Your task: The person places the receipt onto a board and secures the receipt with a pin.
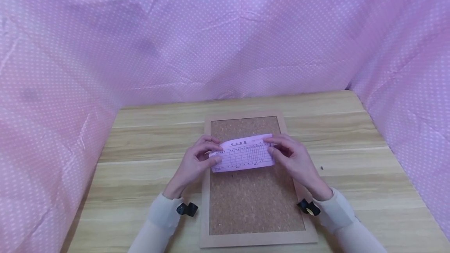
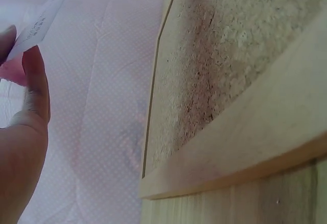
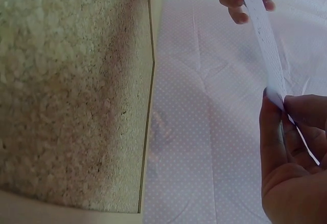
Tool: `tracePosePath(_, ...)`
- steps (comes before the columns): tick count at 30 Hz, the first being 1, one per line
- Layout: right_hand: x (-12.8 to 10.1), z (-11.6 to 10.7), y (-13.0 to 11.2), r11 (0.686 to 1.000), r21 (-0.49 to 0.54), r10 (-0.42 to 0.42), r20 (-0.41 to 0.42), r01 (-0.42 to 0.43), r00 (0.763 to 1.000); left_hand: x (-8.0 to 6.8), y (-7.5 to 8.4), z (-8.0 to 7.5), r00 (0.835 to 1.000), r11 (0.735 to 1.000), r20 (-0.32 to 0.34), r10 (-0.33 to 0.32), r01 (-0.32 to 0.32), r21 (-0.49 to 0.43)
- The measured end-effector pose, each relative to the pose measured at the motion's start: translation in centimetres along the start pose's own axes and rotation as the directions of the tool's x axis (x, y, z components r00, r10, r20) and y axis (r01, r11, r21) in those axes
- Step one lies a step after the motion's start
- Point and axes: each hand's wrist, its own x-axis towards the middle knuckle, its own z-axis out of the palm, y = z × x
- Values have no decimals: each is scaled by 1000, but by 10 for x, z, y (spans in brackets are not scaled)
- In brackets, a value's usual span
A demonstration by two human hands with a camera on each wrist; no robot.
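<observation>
A printed paper form (image 1: 242,153) with a ruled grid, pinkish in the head view, is held up between both hands. My left hand (image 1: 197,159) pinches its left end between thumb and fingers. At the other end, my right hand (image 1: 293,157) pinches the paper near its right edge, as the right wrist view also shows with the form (image 3: 265,45) seen nearly edge-on. Beneath the form lies a framed cork board (image 1: 256,202), and both wrist views show the paper raised above its surface.
The cork board's pale wooden frame (image 1: 258,239) rests flat on a wood-grain table (image 1: 147,139). A small dark bit (image 1: 321,168) lies on the table right of the board. Pink dotted cloth (image 1: 225,38) hangs around the back and sides.
</observation>
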Motion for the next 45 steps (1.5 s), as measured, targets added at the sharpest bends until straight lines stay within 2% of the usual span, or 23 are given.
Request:
tracePosePath(10, -3, -4, -1, 1000, -16, 13, -13, -13, 1000, 1, 0, -2, 1000, 1000, -30, -1, 1, -23)
tracePosePath(18, -2, -5, -3, 999, -46, 14, -23, -16, 1000, 3, 2, -2, 997, 995, -53, -54, 58, 80)
tracePosePath(25, -2, -5, -4, 999, -44, 8, -21, -9, 1000, 3, 4, 0, 989, 988, -102, -109, 118, 95)
tracePosePath(33, -2, -6, -4, 999, -45, 10, -22, -11, 1000, 6, 4, 2, 993, 989, -89, -76, 86, 117)
tracePosePath(45, 1, -8, -1, 999, -53, 9, -26, -10, 1000, 9, 5, 4, 988, 981, -77, -132, 141, 133)
